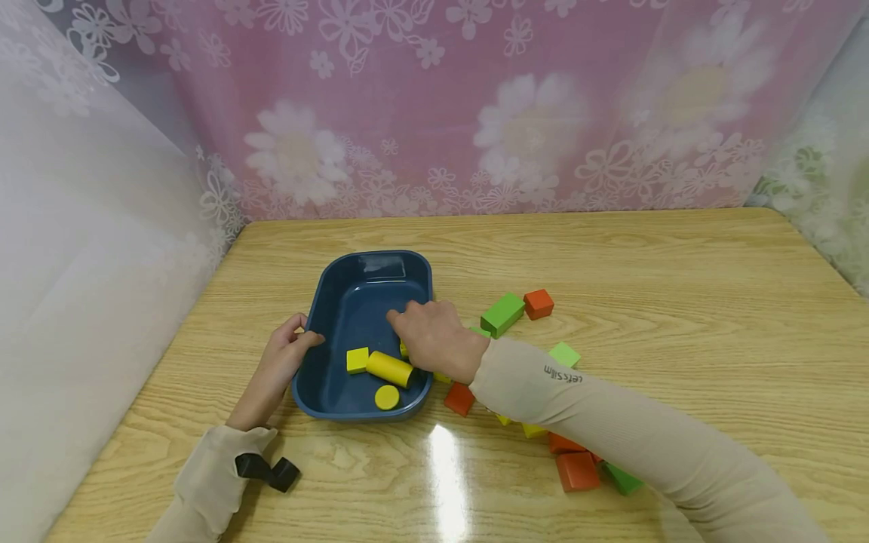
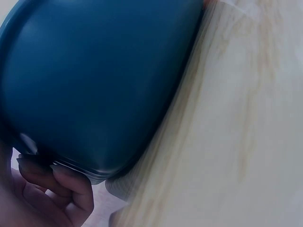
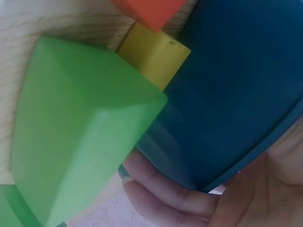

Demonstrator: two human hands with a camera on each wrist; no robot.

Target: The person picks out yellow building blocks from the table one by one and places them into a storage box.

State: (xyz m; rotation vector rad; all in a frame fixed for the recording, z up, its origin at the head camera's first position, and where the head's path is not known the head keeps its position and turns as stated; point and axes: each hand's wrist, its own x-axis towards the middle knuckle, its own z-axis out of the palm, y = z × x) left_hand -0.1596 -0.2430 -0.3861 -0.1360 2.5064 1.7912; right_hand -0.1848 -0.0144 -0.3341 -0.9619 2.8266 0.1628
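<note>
A dark blue tray [image 1: 353, 320] stands on the table's left part with several yellow pieces in it: a cube [image 1: 357, 360], a cylinder [image 1: 390, 369] and a round disc [image 1: 387, 397]. My left hand [image 1: 274, 366] grips the tray's left rim, thumb over the edge and fingers curled against the outside. My right hand [image 1: 434, 335] lies across the right rim, back of the hand up. In the right wrist view, two of its fingers [image 3: 161, 182] show beside the outer wall. Another yellow piece peeks from under this hand, and I cannot tell whether the hand holds it.
Right of the tray lie loose blocks: a green block [image 1: 503, 314], a red cube [image 1: 539, 304], a red block [image 1: 459, 400] and several more partly under my right sleeve [image 1: 611, 415]. A black strap [image 1: 268, 471] hangs at my left cuff. A floral curtain [image 1: 421, 113] backs the table [image 1: 679, 286].
</note>
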